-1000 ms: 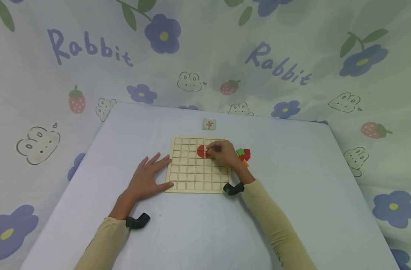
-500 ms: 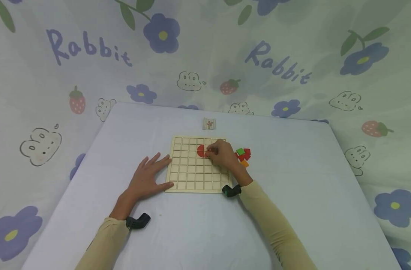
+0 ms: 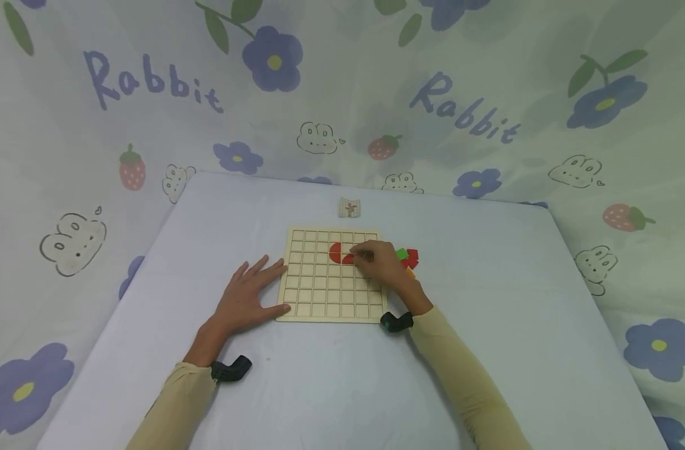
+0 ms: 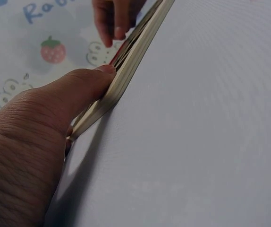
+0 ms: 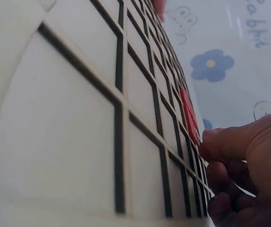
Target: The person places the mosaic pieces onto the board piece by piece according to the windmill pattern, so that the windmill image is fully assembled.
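A pale wooden grid board [image 3: 312,294] lies on the table. Red pieces [image 3: 335,253] with rounded edges sit in cells of its upper right part, and another red piece [image 3: 347,259] lies just right of them. My right hand [image 3: 379,261] is over the board, thumb and forefinger bent and slightly apart beside that piece; nothing shows between them. In the right wrist view its fingertips [image 5: 208,137] are close to the red pieces; whether they touch is unclear. My left hand [image 3: 244,297] rests with spread fingers along the board's left edge, its thumb [image 4: 86,87] on the near left corner.
Several loose red, green and orange pieces [image 3: 412,257] lie right of the board, partly hidden by my right hand. A small patterned card [image 3: 349,207] lies beyond the board. A printed curtain [image 3: 342,87] hangs behind the white table [image 3: 331,381].
My right hand has shifted slightly right, away from the red pieces, uncovering more of the rightmost one. My left hand stays at the board's edge.
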A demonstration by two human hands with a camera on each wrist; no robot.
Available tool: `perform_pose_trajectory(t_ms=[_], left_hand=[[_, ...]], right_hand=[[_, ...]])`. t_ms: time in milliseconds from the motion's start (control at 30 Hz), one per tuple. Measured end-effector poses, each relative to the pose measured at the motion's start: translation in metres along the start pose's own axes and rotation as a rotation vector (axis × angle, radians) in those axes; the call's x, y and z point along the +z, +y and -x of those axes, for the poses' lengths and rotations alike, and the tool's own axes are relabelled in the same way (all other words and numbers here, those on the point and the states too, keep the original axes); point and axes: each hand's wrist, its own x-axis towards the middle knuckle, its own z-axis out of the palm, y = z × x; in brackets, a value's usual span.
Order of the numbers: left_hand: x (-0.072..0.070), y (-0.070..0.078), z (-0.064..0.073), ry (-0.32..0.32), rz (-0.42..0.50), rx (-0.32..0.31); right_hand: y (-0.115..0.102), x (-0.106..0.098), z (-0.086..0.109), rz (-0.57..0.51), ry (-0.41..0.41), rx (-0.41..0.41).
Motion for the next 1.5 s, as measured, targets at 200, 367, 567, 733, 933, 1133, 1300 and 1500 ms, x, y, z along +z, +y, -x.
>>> perform_pose_trajectory(t_ms=[200,367,567,733,933,1133,1300,1500], left_hand=[[-0.001,0.000,0.001,0.003,0.000,-0.002],[-0.002,0.002,0.002,-0.006,0.009,0.005],[-0.003,0.002,0.001,-0.001,0.006,0.012],[-0.003,0.002,0.002,0.002,0.011,0.009],[0.000,0.002,0.003,0.007,0.013,0.003],[0.001,0.003,0.004,0.010,0.016,0.008],[0.002,0.002,0.004,0.010,0.008,0.004],[0.000,0.001,0.003,0.011,0.020,0.006]], right_hand=[[0.009,-0.021,0.014,-0.010,0.073,0.065],[0.022,-0.038,0.025,0.048,0.071,0.120],[0.039,-0.056,0.039,0.139,0.139,0.158],[0.045,-0.064,0.047,0.234,0.133,0.156],[0.050,-0.066,0.052,0.331,0.118,0.210],[0.056,-0.071,0.052,0.279,0.089,0.335],[0.056,-0.075,0.049,0.145,0.041,0.392],[0.056,-0.072,0.045,0.133,0.062,0.369]])
